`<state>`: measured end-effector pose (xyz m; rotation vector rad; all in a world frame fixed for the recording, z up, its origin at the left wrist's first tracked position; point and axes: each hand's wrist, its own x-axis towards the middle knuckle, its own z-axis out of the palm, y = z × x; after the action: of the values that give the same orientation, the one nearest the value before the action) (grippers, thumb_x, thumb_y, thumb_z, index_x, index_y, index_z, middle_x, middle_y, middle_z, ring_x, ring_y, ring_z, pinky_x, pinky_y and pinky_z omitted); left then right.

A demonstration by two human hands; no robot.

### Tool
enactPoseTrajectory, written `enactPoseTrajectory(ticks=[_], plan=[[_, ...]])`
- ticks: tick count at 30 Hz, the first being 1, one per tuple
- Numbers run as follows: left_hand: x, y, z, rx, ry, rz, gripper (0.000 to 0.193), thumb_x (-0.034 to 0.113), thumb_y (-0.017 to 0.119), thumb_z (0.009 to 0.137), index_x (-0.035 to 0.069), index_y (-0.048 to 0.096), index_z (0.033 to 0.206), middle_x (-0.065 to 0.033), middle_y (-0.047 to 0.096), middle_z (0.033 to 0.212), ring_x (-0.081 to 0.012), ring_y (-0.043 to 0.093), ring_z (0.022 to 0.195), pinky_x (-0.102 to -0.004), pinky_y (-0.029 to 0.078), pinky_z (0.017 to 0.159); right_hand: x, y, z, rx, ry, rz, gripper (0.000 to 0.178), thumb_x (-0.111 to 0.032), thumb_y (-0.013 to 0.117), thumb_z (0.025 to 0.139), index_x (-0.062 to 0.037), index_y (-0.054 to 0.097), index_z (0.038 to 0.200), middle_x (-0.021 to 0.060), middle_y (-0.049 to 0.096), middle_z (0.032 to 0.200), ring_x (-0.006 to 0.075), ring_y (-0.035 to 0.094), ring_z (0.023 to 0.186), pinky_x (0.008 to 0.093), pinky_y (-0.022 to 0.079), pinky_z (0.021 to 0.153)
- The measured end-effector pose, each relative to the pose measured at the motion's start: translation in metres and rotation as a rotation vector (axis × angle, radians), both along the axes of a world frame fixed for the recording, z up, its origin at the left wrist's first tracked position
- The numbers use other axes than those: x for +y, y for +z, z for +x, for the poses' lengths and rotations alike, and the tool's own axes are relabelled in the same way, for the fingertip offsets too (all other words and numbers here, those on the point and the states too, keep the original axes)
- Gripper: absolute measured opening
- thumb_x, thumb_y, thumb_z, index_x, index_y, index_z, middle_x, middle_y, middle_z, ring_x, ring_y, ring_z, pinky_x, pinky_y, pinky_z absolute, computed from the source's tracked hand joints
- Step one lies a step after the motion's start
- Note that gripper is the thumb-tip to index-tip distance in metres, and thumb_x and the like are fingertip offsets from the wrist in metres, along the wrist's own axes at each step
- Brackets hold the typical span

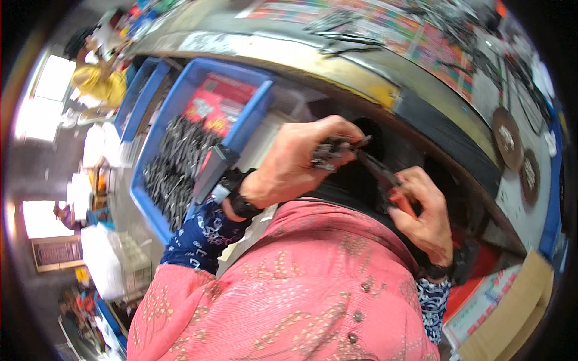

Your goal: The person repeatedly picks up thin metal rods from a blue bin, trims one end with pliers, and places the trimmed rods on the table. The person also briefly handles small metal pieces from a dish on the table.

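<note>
My left hand [292,159] is closed around a bunch of small dark metal pieces [330,154], their ends poking out past the thumb and fingers. In my right hand [428,213] are red-handled pliers [380,174], with the fingers wrapped around the grip. The dark jaws point toward the bunch in my left hand. I cannot tell whether they touch a piece. Left of my left hand stands a blue plastic bin [257,117] holding many similar dark metal pieces [180,159] and a red printed sheet [220,99].
Ahead runs a workbench [289,51] with metal pieces [346,39] lying on printed sheets. Two brown discs [507,137] are at its right. A cardboard box [512,313] stands at lower right. Farther left, a person in yellow [102,84] sits near another blue bin [141,96].
</note>
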<state>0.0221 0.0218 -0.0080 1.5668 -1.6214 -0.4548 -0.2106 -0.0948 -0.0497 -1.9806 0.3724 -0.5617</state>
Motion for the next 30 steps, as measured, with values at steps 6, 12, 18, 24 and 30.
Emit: enactPoseTrajectory(ticks=[6, 12, 18, 24, 30], plan=[[0.026, 0.01, 0.03, -0.135, 0.086, -0.011, 0.019, 0.015, 0.068, 0.091, 0.002, 0.061, 0.101, -0.0114, 0.068, 0.089, -0.0267, 0.068, 0.081, -0.0341, 0.051, 0.072, -0.001, 0.007, -0.001, 0.077, -0.131, -0.042, 0.021, 0.002, 0.067, 0.068, 0.0014, 0.06, 0.088, 0.0124, 0.058, 0.097, 0.0226, 0.06, 0.086, 0.0298, 0.046, 0.074], [0.061, 0.02, 0.068, -0.354, 0.403, 0.079, 0.015, 0.015, 0.061, 0.096, 0.001, 0.061, 0.102, -0.011, 0.068, 0.082, -0.0222, 0.066, 0.072, -0.0327, 0.052, 0.068, -0.002, 0.007, 0.017, 0.101, -0.055, -0.088, 0.018, 0.0, 0.066, 0.07, 0.0015, 0.06, 0.087, 0.0114, 0.056, 0.096, 0.0201, 0.058, 0.083, 0.0296, 0.046, 0.072], [0.102, 0.016, 0.114, -0.449, 0.686, 0.074, 0.019, 0.016, 0.062, 0.096, -0.002, 0.06, 0.097, -0.0131, 0.058, 0.071, -0.0202, 0.055, 0.064, -0.0327, 0.046, 0.062, -0.007, 0.008, 0.026, 0.196, -0.027, -0.069, 0.019, 0.002, 0.066, 0.07, 0.0017, 0.06, 0.088, 0.0129, 0.056, 0.097, 0.0239, 0.06, 0.084, 0.0307, 0.046, 0.076], [0.123, -0.017, 0.14, -0.571, 0.798, 0.151, 0.028, 0.025, 0.068, 0.091, -0.002, 0.058, 0.09, -0.018, 0.063, 0.076, -0.0325, 0.063, 0.069, -0.0382, 0.048, 0.065, -0.008, 0.005, 0.035, 0.093, 0.024, -0.128, 0.018, 0.004, 0.066, 0.07, 0.0026, 0.061, 0.088, 0.0135, 0.057, 0.095, 0.0261, 0.06, 0.084, 0.0329, 0.047, 0.075], [0.125, -0.048, 0.146, -0.6, 0.995, 0.303, 0.047, 0.044, 0.074, 0.084, 0.005, 0.062, 0.107, -0.0164, 0.066, 0.097, -0.0314, 0.065, 0.092, -0.0397, 0.05, 0.078, -0.007, 0.004, 0.033, 0.106, -0.003, -0.189, 0.019, 0.004, 0.067, 0.07, 0.0028, 0.061, 0.088, 0.014, 0.057, 0.093, 0.0276, 0.06, 0.083, 0.0341, 0.047, 0.074]])
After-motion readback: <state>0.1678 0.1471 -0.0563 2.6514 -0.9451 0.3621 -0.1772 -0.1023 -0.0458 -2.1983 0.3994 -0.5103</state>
